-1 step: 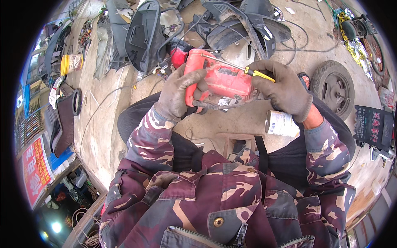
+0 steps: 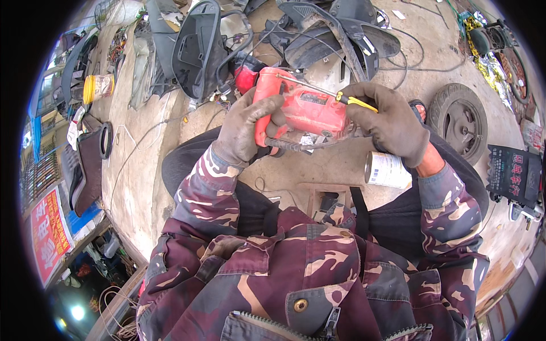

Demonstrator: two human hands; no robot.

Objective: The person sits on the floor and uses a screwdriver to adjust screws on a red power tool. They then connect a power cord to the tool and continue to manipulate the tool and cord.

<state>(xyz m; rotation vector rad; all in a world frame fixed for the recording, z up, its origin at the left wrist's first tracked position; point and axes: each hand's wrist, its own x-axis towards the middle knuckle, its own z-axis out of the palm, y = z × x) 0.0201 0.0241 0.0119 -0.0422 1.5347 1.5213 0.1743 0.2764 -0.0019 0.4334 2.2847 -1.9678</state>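
Held up in front of me is a dusty red power tool (image 2: 313, 111) with a loop handle. My left hand (image 2: 242, 125), in a brown-grey work glove, is closed round that handle. In my gloved right hand (image 2: 392, 116) is a screwdriver (image 2: 355, 102) with a yellow and black handle, its thin shaft lying leftward across the tool's upper side. The right fingers also reach the tool's right end and partly hide it. A dark cord (image 2: 307, 146) runs along the tool's lower side. Below the right hand lies a can (image 2: 388, 170) with a pale label.
Black plastic vehicle panels (image 2: 196, 51) and loose cables lie on the concrete ahead. A tyred wheel (image 2: 459, 122) lies to the right, near a black printed box (image 2: 515, 175). A yellow-rimmed tub (image 2: 98, 88) and a dark brown seat (image 2: 88, 170) are at the left.
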